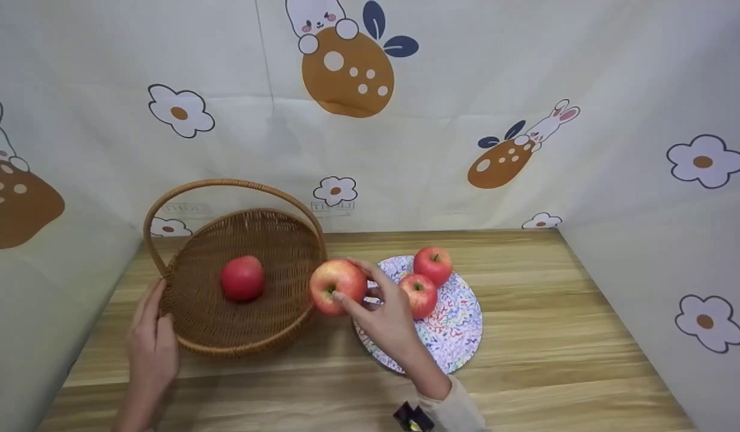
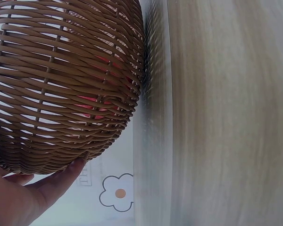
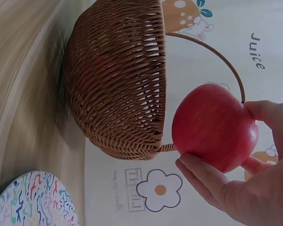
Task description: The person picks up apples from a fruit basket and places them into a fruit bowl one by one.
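Observation:
My right hand point(image 1: 388, 312) grips a red-and-yellow apple point(image 1: 338, 287) between thumb and fingers, raised beside the right rim of a brown wicker basket point(image 1: 249, 348). In the right wrist view this apple point(image 3: 214, 127) shows a plain red side, with the fingers point(image 3: 203, 172) curved round it. My left hand point(image 1: 152, 348) rests against the basket's left side, its fairly straight fingers reaching the foot of the handle. The left wrist view shows a fingertip point(image 2: 75, 167) touching the woven outer wall point(image 2: 61, 94). Inside the basket lies another red apple point(image 1: 242, 278).
A round plate point(image 1: 460, 342) with a colourful squiggle pattern stands right of the basket. Two apples, one in front point(image 1: 419, 295) and one behind point(image 1: 433, 266), sit on it. The arched handle point(image 1: 225, 182) rises over the basket. Printed cloth walls point(image 1: 442, 72) surround the wooden tabletop point(image 1: 544, 336).

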Demonstrator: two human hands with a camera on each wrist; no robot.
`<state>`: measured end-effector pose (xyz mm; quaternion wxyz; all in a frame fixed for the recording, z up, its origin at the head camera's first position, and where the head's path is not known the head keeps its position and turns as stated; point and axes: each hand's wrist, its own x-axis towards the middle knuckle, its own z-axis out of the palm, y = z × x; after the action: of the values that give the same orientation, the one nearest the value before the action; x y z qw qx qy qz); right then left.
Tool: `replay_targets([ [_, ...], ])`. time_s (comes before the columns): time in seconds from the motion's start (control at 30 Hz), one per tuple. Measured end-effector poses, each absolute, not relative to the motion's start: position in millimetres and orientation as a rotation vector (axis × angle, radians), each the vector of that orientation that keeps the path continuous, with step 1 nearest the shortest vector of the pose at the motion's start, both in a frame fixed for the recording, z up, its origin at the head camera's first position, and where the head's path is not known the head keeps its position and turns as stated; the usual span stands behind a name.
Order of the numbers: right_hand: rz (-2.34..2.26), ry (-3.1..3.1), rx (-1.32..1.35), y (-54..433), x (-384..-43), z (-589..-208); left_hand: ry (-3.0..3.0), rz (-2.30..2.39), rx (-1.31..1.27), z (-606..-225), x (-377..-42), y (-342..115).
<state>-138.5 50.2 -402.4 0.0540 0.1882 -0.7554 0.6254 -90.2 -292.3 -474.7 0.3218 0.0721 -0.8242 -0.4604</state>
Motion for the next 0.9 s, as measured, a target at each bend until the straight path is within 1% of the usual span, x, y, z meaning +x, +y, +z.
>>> replay_targets([
  [0.9, 1.858, -2.303, 0.386, 82.0, -140.5, -406.2, -2.166, -1.193, 0.205, -474.8, -89.8, -292.2],
])
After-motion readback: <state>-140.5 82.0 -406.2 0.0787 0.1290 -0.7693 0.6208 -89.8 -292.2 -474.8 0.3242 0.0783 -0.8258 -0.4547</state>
